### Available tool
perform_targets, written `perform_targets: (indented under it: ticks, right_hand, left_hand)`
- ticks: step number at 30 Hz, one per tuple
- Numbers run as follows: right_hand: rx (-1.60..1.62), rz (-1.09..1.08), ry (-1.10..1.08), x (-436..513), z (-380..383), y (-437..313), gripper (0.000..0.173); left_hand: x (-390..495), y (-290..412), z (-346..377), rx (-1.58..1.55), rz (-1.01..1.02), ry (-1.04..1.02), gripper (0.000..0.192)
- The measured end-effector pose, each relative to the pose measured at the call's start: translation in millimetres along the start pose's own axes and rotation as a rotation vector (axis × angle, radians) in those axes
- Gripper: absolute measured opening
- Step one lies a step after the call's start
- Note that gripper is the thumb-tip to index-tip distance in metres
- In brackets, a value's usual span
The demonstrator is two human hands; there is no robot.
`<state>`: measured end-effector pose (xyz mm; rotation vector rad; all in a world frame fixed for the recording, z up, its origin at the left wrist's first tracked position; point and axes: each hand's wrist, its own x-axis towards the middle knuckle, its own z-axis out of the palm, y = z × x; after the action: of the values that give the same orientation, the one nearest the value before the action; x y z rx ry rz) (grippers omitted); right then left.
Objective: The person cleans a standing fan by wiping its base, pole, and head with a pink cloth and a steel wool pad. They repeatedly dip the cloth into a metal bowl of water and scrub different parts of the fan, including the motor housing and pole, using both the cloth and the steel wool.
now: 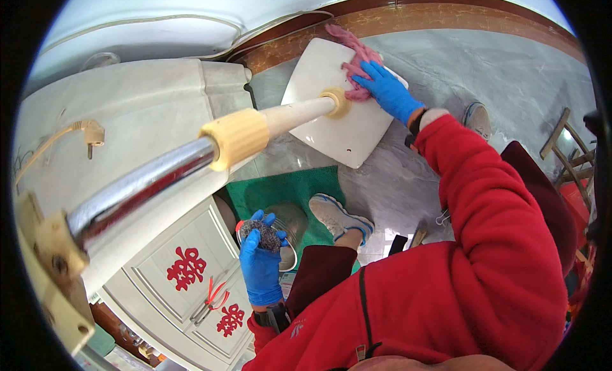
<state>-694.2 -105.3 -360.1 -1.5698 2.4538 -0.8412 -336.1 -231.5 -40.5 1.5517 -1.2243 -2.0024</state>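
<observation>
My right hand, in a blue glove, presses a pink cloth against the white square base of a floor-standing pole. A cream collar joins the base to the pole, whose upper part is chrome with a cream plastic sleeve; it runs toward the lower left. My left hand, gloved in blue too, holds a grey steel wool scourer, fingers curled round it. Just behind this hand is a metal bucket, partly hidden. The underside of the cloth is hidden.
A white cabinet with red cut-out characters stands at the lower left. On its top lies a power plug with its cord. A green mat lies on the grey floor beneath the bucket. A wooden stool is at the right edge.
</observation>
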Motion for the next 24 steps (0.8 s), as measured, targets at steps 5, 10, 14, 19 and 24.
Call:
perform_targets:
  ticks: [5,10,14,19,24]
  right_hand:
    - [0.003,0.190,0.142,-83,14,-46,0.056]
    - [0.050,0.213,0.127,-102,23,-49,0.060]
    - [-0.010,0.176,0.335,-44,24,-1,0.060]
    - [1.635,0.972,0.335,18,28,40,0.054]
    - [0.155,0.403,0.160,-61,23,14,0.050]
  left_hand:
    - [-11,3,2,-0.059,0.017,-0.088,0.052]
    - [-12,3,1,-0.046,0.001,-0.125,0.052]
    - [-8,-1,-2,0.006,-0.014,-0.052,0.052]
    - [-7,2,-2,-0.017,-0.015,-0.060,0.050]
    - [-11,6,2,-0.048,-0.010,-0.125,0.048]
